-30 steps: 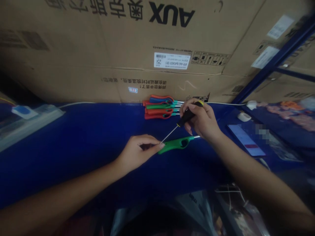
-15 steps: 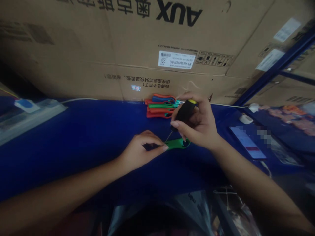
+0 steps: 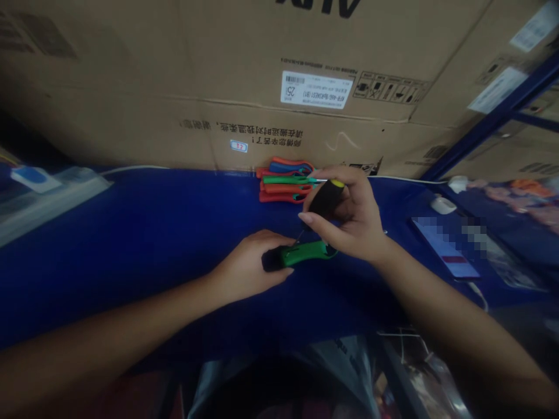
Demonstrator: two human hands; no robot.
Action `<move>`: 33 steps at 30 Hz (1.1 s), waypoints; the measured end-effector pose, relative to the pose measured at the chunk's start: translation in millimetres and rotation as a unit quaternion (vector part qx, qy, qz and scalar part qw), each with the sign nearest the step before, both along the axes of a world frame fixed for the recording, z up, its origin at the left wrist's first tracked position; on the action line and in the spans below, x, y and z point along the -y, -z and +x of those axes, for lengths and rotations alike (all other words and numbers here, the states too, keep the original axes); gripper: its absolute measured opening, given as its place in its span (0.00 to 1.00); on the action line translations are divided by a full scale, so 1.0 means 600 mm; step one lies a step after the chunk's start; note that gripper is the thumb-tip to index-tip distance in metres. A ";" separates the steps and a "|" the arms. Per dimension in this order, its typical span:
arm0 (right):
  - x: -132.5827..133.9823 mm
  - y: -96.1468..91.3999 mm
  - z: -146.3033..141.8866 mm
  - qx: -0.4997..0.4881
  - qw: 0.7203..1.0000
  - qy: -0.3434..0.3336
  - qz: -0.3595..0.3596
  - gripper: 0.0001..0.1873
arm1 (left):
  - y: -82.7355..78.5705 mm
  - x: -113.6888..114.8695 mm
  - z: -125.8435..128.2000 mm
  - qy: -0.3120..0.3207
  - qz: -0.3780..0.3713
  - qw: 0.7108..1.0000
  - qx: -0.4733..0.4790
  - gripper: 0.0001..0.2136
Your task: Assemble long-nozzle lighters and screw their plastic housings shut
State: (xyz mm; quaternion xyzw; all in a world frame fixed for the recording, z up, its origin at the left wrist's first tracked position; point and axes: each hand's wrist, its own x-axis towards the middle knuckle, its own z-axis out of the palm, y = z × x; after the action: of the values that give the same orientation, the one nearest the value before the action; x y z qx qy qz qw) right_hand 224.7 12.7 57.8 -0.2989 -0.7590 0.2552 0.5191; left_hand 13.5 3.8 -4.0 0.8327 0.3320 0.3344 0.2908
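My right hand (image 3: 353, 215) is wrapped round a screwdriver (image 3: 326, 198) with a black handle and a yellow end cap. Its thin shaft slants down to a green long-nozzle lighter (image 3: 305, 252) lying on the blue table. Whether the tip touches the lighter is too blurred to tell. My left hand (image 3: 248, 265) holds the lighter's dark left end between thumb and fingers. The lighter's right end, with its trigger loop, lies under my right hand and is partly hidden. Behind, a pile of red, orange, green and blue lighters (image 3: 286, 189) lies by the carton.
A large cardboard box (image 3: 144, 116) stands along the back of the blue table (image 3: 152, 233). At right are a phone (image 3: 445, 247) with a cable and a small white case (image 3: 443, 205). A clear plastic container (image 3: 56, 198) sits at left. Blue metal framing (image 3: 493, 110) rises at right.
My left thumb and fingers have spread from a pinch at the screwdriver's tip to around the lighter's dark end, now exposed. The screwdriver is still in my right hand. The view has tilted down slightly.
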 end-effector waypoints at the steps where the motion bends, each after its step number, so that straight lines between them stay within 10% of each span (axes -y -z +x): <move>1: 0.000 0.001 0.000 0.008 1.000 -0.004 0.005 0.27 | 0.000 0.000 0.000 0.001 -0.003 1.000 0.001 0.18; 33: -0.017 0.004 0.015 -0.001 0.995 0.015 0.097 0.29 | 0.001 -0.003 -0.003 -0.056 -0.062 0.993 0.085 0.06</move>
State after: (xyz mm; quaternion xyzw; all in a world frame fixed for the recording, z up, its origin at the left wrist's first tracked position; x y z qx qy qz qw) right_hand 233.4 22.6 55.1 -0.2584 -0.7750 0.1728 0.5502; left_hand 11.9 5.8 -4.5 0.7618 0.3722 0.3981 0.3502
